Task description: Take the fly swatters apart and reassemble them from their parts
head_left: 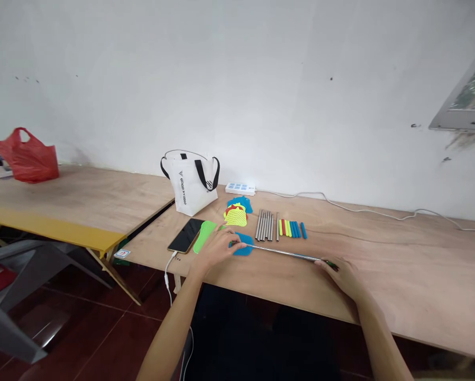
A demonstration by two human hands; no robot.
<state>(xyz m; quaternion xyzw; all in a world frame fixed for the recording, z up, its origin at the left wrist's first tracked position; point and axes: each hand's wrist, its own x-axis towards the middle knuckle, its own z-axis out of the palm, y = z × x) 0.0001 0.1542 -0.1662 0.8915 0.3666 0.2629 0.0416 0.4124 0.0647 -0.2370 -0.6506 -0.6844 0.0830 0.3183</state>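
Observation:
A thin shiny metal rod runs between my two hands, low over the front part of the wooden table. My right hand is closed around its right end, where a bit of green shows among the fingers. At the other end, my left hand pinches the rod near its tip. Just beyond the left fingers lies a blue perforated plastic piece, shaped like a fly swatter head. Partly under my left hand is a green perforated piece. Whether the rod is joined to the blue piece I cannot tell.
Several grey metal tubes and coloured sticks lie in rows. Behind are yellow perforated pieces, a power strip and a white bag. A phone with a cable rests on the left.

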